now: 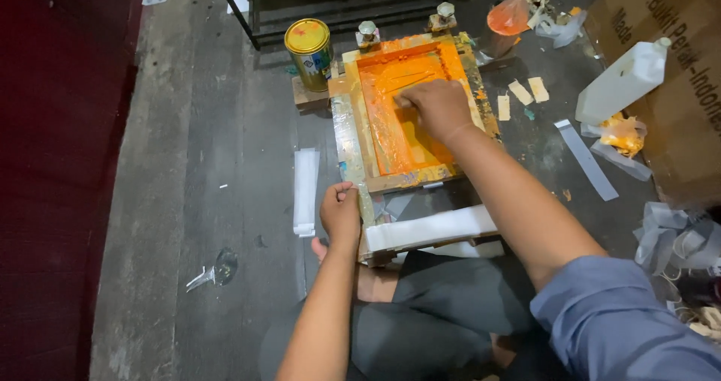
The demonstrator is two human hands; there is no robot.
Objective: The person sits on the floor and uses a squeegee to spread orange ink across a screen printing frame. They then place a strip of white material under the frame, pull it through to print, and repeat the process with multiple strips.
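The right hand point(438, 105) is pressed down inside the frame point(409, 111), a wooden screen whose mesh is smeared with orange ink point(398, 137). Its grip is clenched around a squeegee point(403, 102), of which only a pale end shows just left of the knuckles; the rest is hidden under the hand. The ink spreads beneath and toward the person from that grip, thickest along the far edge.

The left hand point(340, 214) sits at the near left corner of the frame, fingers curled shut against the taped wooden edge, thumb on top. Whether it grasps the edge or only presses on it, I cannot tell. Just right of this grip a folded white sheet point(429, 228) lies under the frame's near rail.

Left of the left grip, a white strip point(305, 192) lies flat on the floor point(225, 163). Beyond the left hand, at the frame's far left corner, stands a yellow can point(309, 51). Two clamps point(405, 24) hold the far rail. Right of the right grip lie small paper tags point(522, 94), and farther right a white bottle point(622, 81) beside a cardboard box point(676, 88).
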